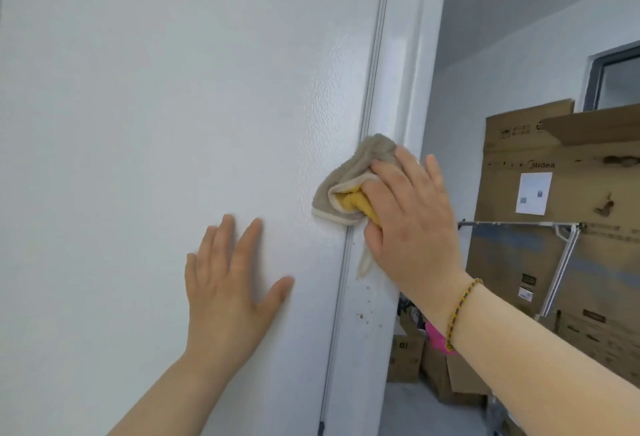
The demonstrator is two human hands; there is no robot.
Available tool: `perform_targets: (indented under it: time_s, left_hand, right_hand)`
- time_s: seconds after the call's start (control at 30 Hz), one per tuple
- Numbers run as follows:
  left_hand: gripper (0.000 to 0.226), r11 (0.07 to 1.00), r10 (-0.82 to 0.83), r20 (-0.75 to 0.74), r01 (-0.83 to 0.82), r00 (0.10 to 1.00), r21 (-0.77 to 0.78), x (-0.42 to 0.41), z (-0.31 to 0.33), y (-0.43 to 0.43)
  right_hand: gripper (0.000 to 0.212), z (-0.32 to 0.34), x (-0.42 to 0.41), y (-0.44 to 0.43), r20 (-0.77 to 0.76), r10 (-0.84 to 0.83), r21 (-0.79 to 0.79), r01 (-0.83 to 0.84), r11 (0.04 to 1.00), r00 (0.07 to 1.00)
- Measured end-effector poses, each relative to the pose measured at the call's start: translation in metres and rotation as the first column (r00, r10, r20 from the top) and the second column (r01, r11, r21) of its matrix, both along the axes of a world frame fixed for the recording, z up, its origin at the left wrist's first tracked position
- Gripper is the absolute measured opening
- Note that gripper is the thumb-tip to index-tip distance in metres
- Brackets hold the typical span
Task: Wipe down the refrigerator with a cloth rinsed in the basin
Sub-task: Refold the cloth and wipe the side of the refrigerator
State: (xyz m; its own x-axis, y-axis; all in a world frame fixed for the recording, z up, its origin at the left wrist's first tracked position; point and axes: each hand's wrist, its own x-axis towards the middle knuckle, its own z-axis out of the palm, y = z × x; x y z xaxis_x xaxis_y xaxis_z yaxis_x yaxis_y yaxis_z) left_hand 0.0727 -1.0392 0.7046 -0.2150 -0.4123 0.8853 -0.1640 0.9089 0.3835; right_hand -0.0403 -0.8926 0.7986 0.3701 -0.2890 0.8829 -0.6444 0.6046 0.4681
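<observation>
my right hand [412, 221], fingers nearly straight, presses the cloth [346, 179] on the refrigerator [173, 106] seam; left hand [228, 283] rests spread, empty. risk: i judge the bunched cloth may skip the brown specks [363, 311] below.

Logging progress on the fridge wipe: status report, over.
Left hand flat on refrigerator side. Right hand presses cloth over the vertical seam. Brown specks below cloth, not yet wiped. Nothing blocking.
</observation>
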Motion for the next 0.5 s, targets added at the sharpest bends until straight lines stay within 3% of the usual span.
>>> perform_targets:
  time_s: [0.13,0.23,0.37,0.5]
  left_hand:
    - [0.08,0.997,-0.047,0.081,0.041,0.996,0.069,0.0,-0.017,0.002]
    - [0.081,0.999,-0.001,0.131,-0.005,0.991,0.042,-0.001,-0.019,0.0]
    - [0.089,0.998,0.023,0.177,-0.033,0.984,0.053,-0.002,-0.021,-0.005]
    - [0.089,0.999,0.044,0.178,-0.049,0.983,0.023,-0.002,-0.022,-0.005]
  right_hand:
    - [0.018,-0.051,-0.004,0.012,-0.113,-0.007,0.213,0.031,0.977,0.994]
    - [0.014,-0.043,-0.007,0.022,-0.215,-0.006,0.337,0.08,0.938,0.977]
    - [0.02,-0.01,-0.007,0.019,-0.15,-0.031,0.205,0.062,0.977,0.988]
    - [0.021,-0.04,0.002,0.006,-0.011,0.01,0.094,-0.008,0.996,1.0]
